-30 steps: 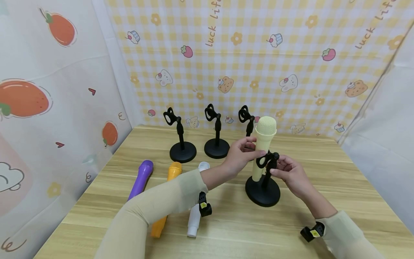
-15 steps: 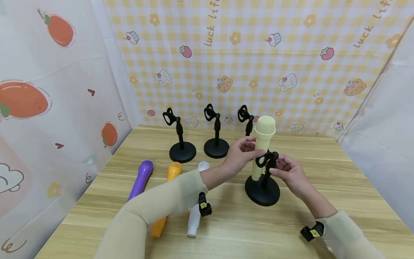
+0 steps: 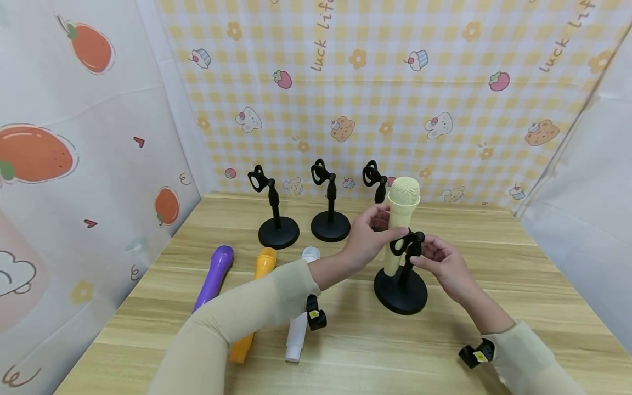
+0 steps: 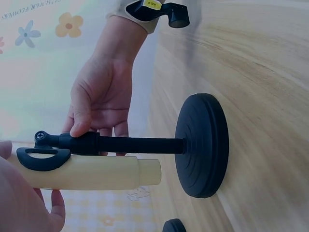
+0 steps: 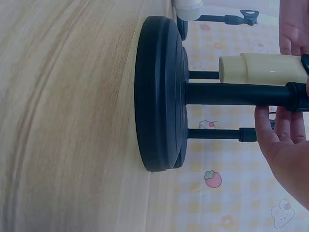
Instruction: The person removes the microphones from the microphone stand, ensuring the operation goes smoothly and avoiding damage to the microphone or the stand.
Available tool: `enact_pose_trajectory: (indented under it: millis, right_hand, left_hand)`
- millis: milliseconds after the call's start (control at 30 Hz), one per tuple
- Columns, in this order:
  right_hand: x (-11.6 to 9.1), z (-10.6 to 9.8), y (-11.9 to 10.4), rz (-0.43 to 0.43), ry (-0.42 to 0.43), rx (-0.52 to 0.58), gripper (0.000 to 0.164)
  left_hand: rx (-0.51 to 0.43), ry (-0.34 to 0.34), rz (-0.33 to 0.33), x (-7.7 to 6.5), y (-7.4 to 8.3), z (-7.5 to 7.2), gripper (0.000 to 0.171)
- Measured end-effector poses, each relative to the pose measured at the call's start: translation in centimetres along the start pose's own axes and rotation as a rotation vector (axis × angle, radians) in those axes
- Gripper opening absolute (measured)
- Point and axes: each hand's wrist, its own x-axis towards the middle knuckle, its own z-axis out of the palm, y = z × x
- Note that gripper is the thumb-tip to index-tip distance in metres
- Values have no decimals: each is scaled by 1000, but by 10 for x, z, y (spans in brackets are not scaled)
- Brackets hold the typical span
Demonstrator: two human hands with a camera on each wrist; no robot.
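My left hand holds a pale yellow microphone upright, thumb on the near side of its body. Against that body lies the black clip of a desk microphone stand; I cannot tell whether the clip goes fully around it. In the left wrist view the microphone's lower end hangs a little above the round base, beside the pole. My right hand pinches the top of the stand's pole between thumb and fingers. The base rests on the table.
Behind are three more black stands, a left one, a middle one and a right one partly hidden. Purple, orange and white microphones lie on the wooden table, partly under my left forearm.
My left hand has shifted very slightly on the yellow microphone. The right hand, the stand and the other things have hardly moved.
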Motion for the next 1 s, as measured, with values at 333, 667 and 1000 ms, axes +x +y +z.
enact_pose_trajectory:
  millis: [333, 667, 1000]
  right_hand:
    - [-1, 2, 0, -14, 25, -31, 29]
    - [-1, 1, 2, -42, 15, -37, 29]
    - [0, 0, 3, -51, 11, -98, 27]
  left_hand:
    - [119, 56, 98, 0, 1, 7, 50]
    - [136, 84, 103, -2, 4, 9, 51]
    - [139, 71, 121, 0, 3, 6, 50]
